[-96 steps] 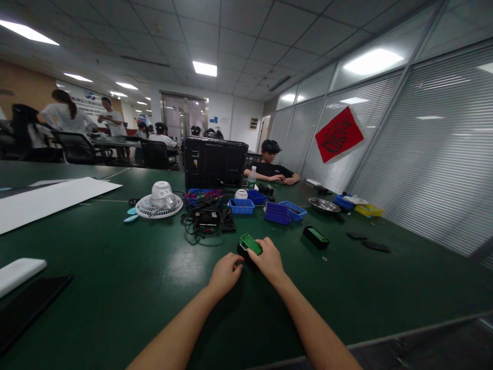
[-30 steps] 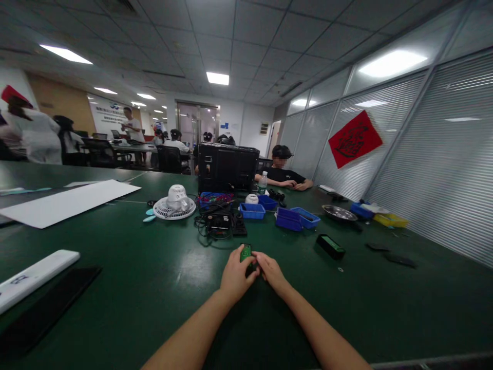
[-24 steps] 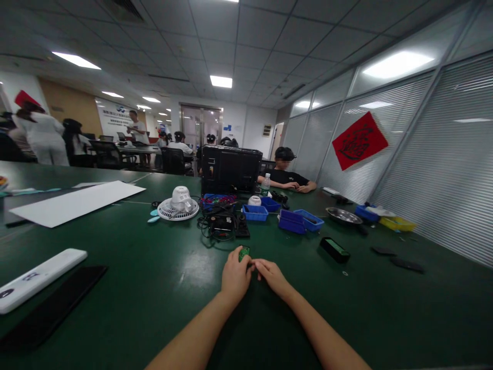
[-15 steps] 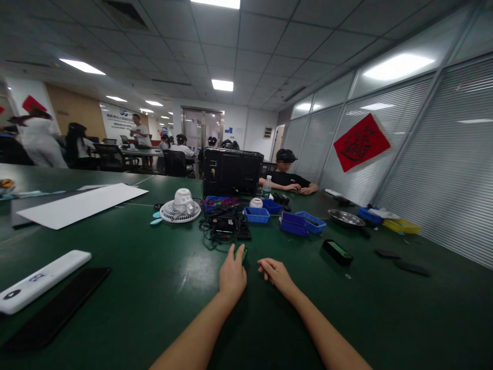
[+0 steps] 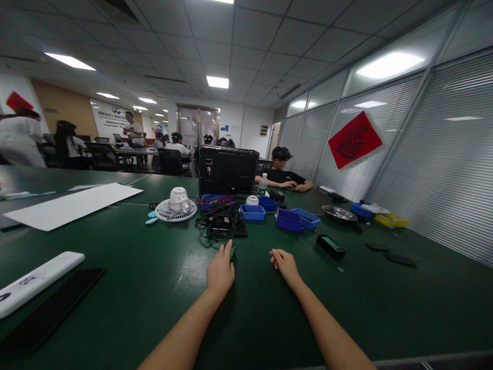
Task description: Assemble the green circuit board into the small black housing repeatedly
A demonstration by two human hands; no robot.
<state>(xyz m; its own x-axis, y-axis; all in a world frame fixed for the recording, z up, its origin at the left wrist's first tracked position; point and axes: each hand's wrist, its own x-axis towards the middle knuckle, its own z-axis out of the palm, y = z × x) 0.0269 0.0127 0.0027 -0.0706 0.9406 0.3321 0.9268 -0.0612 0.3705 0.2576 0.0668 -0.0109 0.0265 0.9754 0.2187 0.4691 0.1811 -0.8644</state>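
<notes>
My left hand [image 5: 221,271] is closed around a small green circuit board [image 5: 233,250], part of which shows at the fingertips, just above the green tabletop. To its right and apart from it is my right hand [image 5: 285,264], its fingers curled together. What lies between those fingertips, if anything, is hidden. Beyond my left hand sits a heap of black cables with a black power adapter [image 5: 219,222]. Right of my right hand rests a black box-shaped case [image 5: 330,246] with a green board in its top.
Blue bins [image 5: 252,212] and a large black appliance housing [image 5: 228,170] stand ahead. A white fan [image 5: 176,209] lies left of the cables. A metal bowl [image 5: 339,214] is at right. White and black long panels [image 5: 54,303] lie at left. Another person [image 5: 283,174] sits across the table.
My right hand has moved right, away from my left hand. My left hand, still on the circuit board, has shifted slightly left in the view, and the camera has turned a little.
</notes>
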